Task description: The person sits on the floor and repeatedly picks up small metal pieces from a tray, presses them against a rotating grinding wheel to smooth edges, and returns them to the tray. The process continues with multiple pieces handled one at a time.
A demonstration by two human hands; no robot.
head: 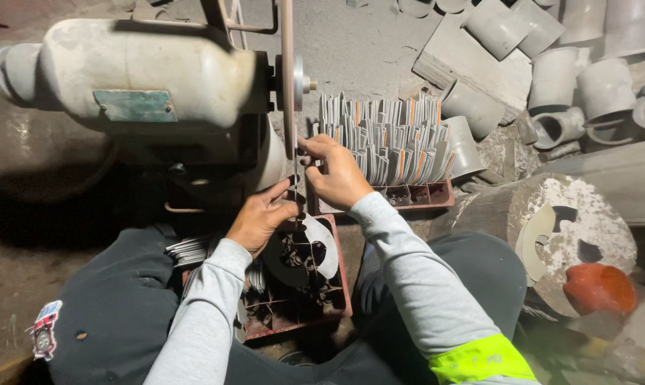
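Left hand [260, 217] and right hand [337, 175] pinching thin metal piece [295, 187] at grinding wheel [287, 78]; contact point hidden by fingers.

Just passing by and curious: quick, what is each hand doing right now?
Left hand: closed, pinching a thin flat metal piece at the grinding wheel.
Right hand: closed grip on the same piece, right beside the wheel.

My left hand [260, 217] and right hand [339, 173] cover most of the thin piece [295, 187] pinched between them, so its shape is hidden. At twelve o'clock the grinding wheel [287, 78] runs off the top edge. My sleeves leave the frame at six o'clock. At five o'clock the floor is a blur.
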